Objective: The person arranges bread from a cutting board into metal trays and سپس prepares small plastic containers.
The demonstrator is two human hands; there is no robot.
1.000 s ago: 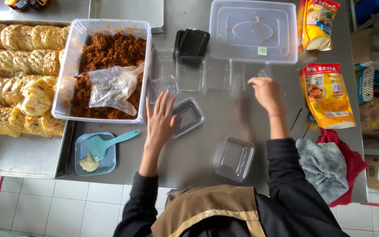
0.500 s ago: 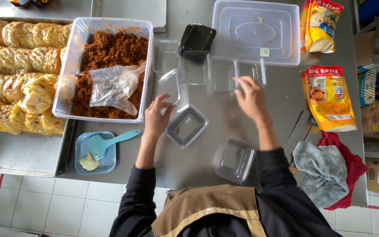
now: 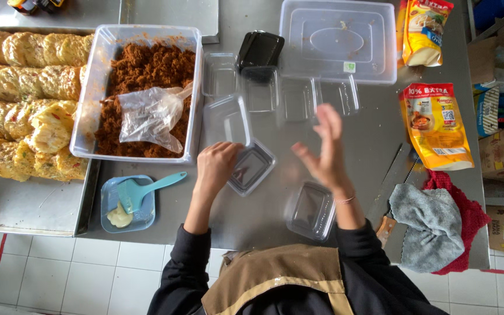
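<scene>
seen from the head camera: left hand [image 3: 217,166] curled over the near edge of a small clear container [image 3: 252,167], fingers bent against its hinged lid [image 3: 226,121], raised just beyond the fingertips. right hand [image 3: 325,151] lifted above the steel table [image 3: 263,216], fingers spread and empty, slightly blurred. second clear container [image 3: 311,210] lying just below that palm. tub of brown shredded filling [image 3: 141,87] left of the left fingers; blue dish with brush [image 3: 129,201] nearer the body.

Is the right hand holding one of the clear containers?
No, the right hand is raised open and empty above the table, while the left hand grips a clear container.
</scene>
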